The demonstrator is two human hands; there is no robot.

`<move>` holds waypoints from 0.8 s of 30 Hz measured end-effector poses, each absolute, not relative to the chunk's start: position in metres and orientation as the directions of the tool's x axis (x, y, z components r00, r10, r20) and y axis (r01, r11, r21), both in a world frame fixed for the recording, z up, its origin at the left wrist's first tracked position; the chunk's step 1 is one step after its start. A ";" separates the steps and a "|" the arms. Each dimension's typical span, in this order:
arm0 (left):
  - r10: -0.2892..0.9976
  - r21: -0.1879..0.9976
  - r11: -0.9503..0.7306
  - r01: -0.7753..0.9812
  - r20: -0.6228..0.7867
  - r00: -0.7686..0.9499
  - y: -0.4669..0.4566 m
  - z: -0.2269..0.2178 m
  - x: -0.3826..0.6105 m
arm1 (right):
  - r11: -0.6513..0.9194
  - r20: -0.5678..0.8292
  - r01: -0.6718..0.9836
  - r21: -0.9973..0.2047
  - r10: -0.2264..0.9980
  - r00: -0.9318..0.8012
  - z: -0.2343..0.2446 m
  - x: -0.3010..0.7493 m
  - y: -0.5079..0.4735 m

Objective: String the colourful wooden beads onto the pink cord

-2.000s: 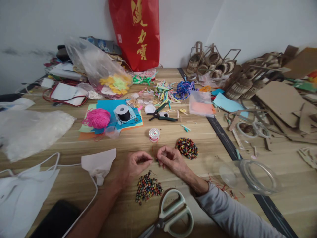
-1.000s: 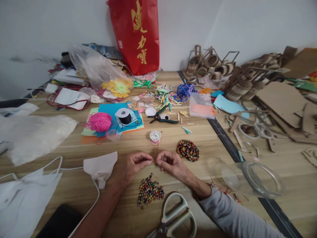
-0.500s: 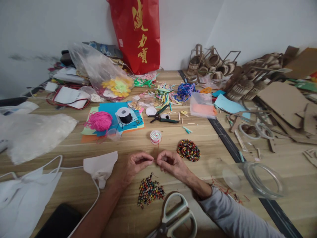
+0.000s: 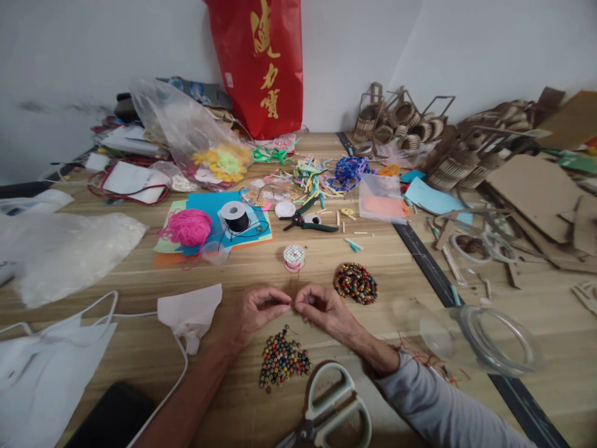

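Observation:
My left hand (image 4: pixel 263 311) and my right hand (image 4: pixel 321 305) meet fingertip to fingertip above the table, each closed in a pinch. A thin red thread runs from a small spool (image 4: pixel 293 255) with a glittery top down to the pinched fingers. The fingertips cover most of what lies between them. Just below the hands is a loose pile of coloured wooden beads (image 4: pixel 284 361). Right of my right hand lies a coiled heap of strung beads (image 4: pixel 356 283). White-handled scissors (image 4: pixel 333 404) rest near the front edge, close to my right forearm.
Beyond the spool are pliers (image 4: pixel 308 221), a black thread spool (image 4: pixel 234 218) and pink yarn (image 4: pixel 189 227). A white cloth (image 4: pixel 189 311) with a cord and a black phone-like object (image 4: pixel 112 417) lie left. Clear tubing (image 4: pixel 499 339) and cardboard (image 4: pixel 532 193) occupy the right.
Both hands keep nearly the same pinched pose, fingertips still together. The beads, spool and scissors stay in place; the view shifts very slightly.

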State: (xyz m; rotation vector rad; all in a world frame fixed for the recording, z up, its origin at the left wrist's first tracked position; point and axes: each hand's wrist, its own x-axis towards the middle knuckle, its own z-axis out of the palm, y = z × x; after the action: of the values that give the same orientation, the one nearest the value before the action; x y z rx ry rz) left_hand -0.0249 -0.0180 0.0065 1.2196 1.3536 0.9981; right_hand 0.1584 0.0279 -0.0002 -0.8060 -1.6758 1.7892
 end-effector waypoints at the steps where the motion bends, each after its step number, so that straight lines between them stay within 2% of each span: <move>1: 0.988 0.978 0.147 0.147 -0.152 0.023 -0.018 0.007 -0.025 | -0.068 -0.056 0.007 -0.998 0.742 -0.669 0.000 0.158 0.028; 13: 0.989 0.978 0.144 0.152 -0.148 0.017 -0.018 0.007 -0.023 | 0.000 0.002 -0.003 -1.000 0.749 -0.662 -0.002 0.157 0.027; 19: 0.981 0.969 0.187 0.159 -0.191 0.012 -0.018 0.009 -0.023 | 0.000 0.001 -0.002 -1.000 0.743 -0.669 0.000 0.157 0.027; 24: 0.985 0.973 0.169 0.157 -0.173 0.012 -0.018 0.011 -0.022 | -0.049 -0.029 -0.012 -0.999 0.755 -0.656 0.002 0.157 0.027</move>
State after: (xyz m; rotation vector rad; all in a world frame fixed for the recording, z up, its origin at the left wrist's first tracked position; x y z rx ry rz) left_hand -0.0216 -0.0177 0.0113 1.2034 1.3796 0.9837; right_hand 0.1574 0.0268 0.0018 -0.7914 -1.6688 1.7623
